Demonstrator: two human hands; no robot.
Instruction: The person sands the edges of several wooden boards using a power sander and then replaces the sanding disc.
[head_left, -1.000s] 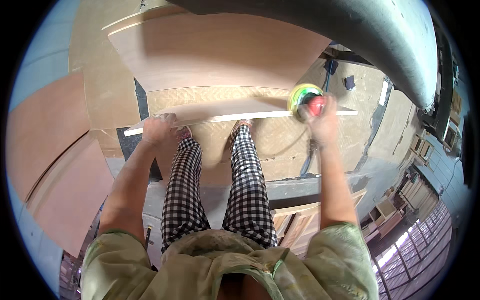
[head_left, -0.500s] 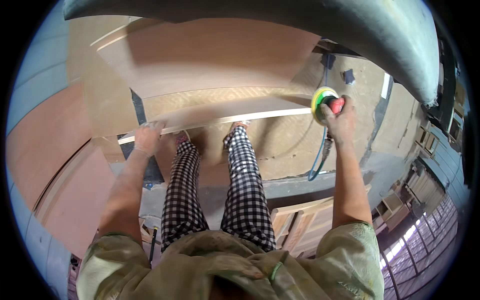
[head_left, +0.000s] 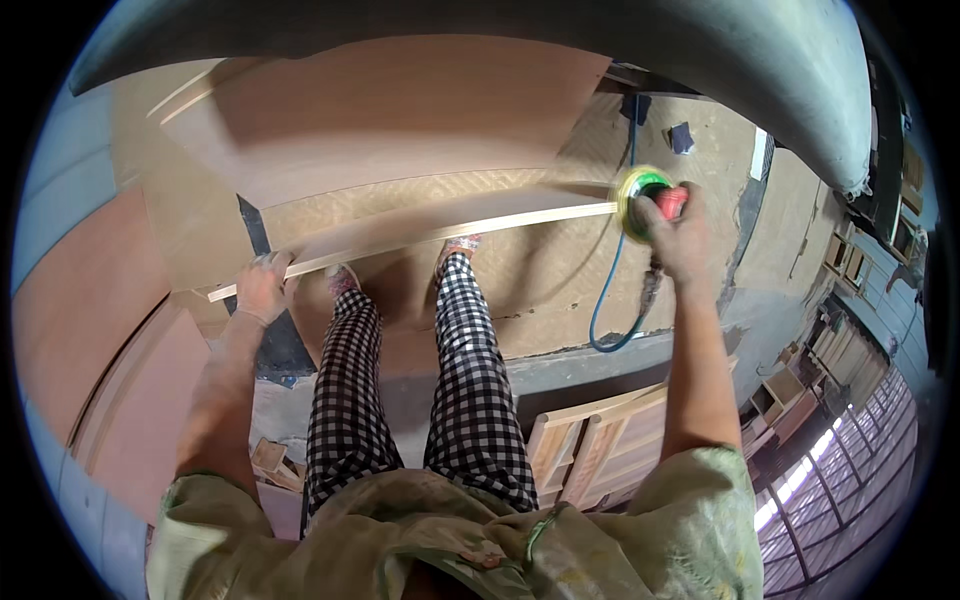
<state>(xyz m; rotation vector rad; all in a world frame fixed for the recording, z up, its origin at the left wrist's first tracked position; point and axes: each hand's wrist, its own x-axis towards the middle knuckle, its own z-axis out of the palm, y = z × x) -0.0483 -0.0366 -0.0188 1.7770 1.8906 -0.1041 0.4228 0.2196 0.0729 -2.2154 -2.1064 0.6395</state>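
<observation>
A long, thin wooden board (head_left: pixel 450 230) is held up on its edge in front of my legs, its pale layered edge facing me. My left hand (head_left: pixel 264 288) is closed round that board near its left end. At the opposite end, my right hand (head_left: pixel 682 238) grips a round power sander (head_left: pixel 672 202) with a red top and a green and yellow disc. The disc stands upright against the board's right end; its rim is slightly smeared by motion. From the sander's handle a blue hose (head_left: pixel 598 312) loops down, then runs up behind it.
Beyond the board lies a large wooden panel (head_left: pixel 400 115) on a tan, worn sheet (head_left: pixel 560 300). Dark square scraps (head_left: pixel 682 138) lie at the far right. A big grey curved tube (head_left: pixel 760 70) overhangs the far side. More panels (head_left: pixel 90 290) are at left; slatted wooden frames (head_left: pixel 610 440) stand near my right leg.
The view has shifted slightly, so most things sit further left. The left hand still grips the board, the right hand still holds the sander at its end. The hose loop hangs wider.
</observation>
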